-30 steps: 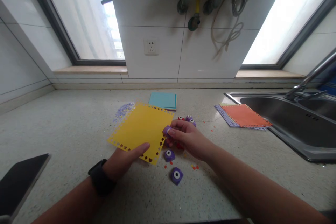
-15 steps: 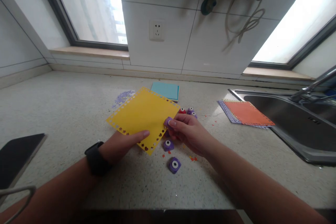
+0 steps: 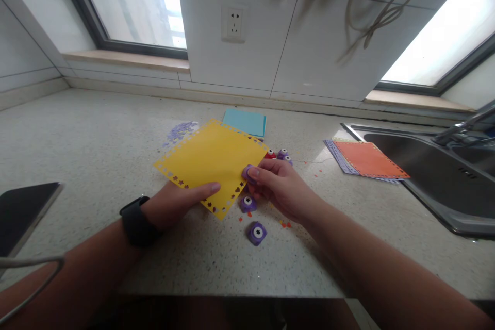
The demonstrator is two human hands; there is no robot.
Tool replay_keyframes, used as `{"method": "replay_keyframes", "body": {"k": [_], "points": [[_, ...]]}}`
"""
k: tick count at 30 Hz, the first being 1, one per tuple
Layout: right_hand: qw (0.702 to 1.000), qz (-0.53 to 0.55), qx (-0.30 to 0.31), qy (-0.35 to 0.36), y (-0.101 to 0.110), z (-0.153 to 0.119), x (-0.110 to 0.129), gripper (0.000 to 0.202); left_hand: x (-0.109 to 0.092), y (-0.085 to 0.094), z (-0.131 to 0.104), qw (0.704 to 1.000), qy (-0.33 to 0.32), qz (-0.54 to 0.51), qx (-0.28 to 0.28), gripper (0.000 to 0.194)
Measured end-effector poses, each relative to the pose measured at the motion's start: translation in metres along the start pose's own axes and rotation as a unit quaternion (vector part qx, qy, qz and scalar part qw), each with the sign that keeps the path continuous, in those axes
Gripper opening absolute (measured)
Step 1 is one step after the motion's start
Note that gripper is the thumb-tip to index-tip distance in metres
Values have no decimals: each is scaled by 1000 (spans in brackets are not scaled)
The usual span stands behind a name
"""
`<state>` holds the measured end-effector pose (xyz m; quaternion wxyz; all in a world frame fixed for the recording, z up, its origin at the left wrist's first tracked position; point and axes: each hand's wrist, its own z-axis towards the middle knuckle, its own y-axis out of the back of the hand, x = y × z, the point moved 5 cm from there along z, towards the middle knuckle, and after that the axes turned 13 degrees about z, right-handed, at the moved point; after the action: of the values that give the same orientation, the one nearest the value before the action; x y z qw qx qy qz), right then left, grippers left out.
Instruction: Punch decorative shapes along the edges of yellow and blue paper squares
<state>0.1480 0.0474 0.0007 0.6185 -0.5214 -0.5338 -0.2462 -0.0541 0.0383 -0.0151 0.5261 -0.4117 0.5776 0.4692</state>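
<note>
My left hand grips a square sheet of yellow paper, thumb on top and the other fingers hidden beneath. Small shapes, among them hearts and flowers, are cut out along the sheet's edges. At its right edge, my right hand is closed around a purple craft punch, with the thumb pressed on it. Two more purple punches, a near one and one just beyond it, lie on the counter below. Behind my right hand sit a red punch and a couple of purple punches.
Purple paper bits are heaped behind the yellow sheet, near a stack of blue paper. Orange punched paper lies on purple sheets by the sink. Orange scraps dot the counter. A dark flat object is at left.
The camera view has tilted down slightly, so everything sits higher in the picture. Both hands keep their hold on the yellow paper and the punch, with hardly any other movement.
</note>
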Motion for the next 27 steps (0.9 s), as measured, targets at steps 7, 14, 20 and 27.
{"method": "replay_keyframes", "body": {"k": [7, 14, 20, 27], "points": [[1000, -9, 8, 8, 0, 1, 0, 36, 5, 3, 0, 1000, 3, 7, -3, 60], [1000, -24, 11, 17, -1, 1, 1, 36, 6, 4, 0, 1000, 3, 7, -10, 58], [1000, -16, 11, 18, -3, 1, 2, 34, 7, 4, -1, 1000, 12, 10, -5, 54], [999, 4, 22, 23, -5, 2, 2, 30, 3, 2, -2, 1000, 12, 18, -9, 60]]}}
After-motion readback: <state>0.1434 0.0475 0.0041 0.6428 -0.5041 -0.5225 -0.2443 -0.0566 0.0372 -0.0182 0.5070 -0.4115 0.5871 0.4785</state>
